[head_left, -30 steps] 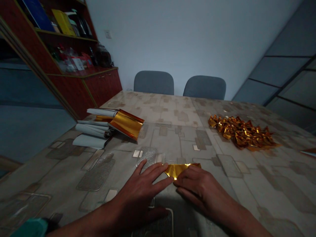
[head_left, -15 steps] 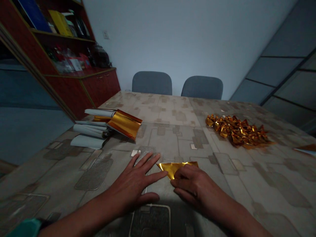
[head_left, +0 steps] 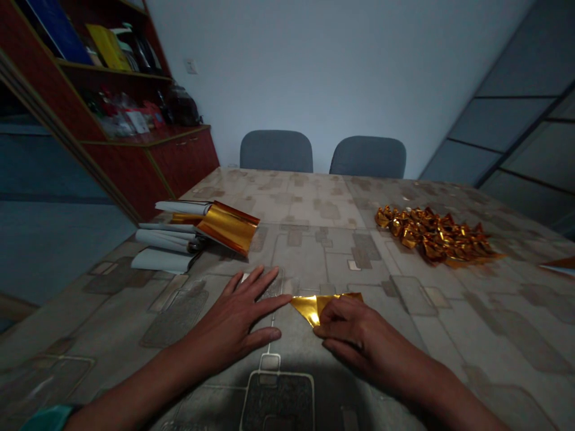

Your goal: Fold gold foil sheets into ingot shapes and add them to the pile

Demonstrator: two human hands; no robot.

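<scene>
A folded piece of gold foil paper [head_left: 309, 308] lies on the table in front of me, its left end tapering to a point. My right hand [head_left: 354, 329] is closed over its right part, thumb and fingers pinching the lower edge; the hand hides some of the sheet. My left hand [head_left: 249, 314] lies flat on the tablecloth with fingers spread. Its index fingertip is right at the pointed left corner of the foil, and I cannot tell whether it touches.
Folded gold-and-white paper sheets [head_left: 229, 227] lie in a stack at the left. A cluster of folded gold foil pieces [head_left: 433, 236] sits at the right, and another sheet [head_left: 559, 266] at the far right edge. Two grey chairs [head_left: 276, 151] stand behind the patterned table [head_left: 314, 203].
My left hand has slid left along the foil, from on its surface to its pointed corner. My right hand keeps its pinch, nearly in the same place.
</scene>
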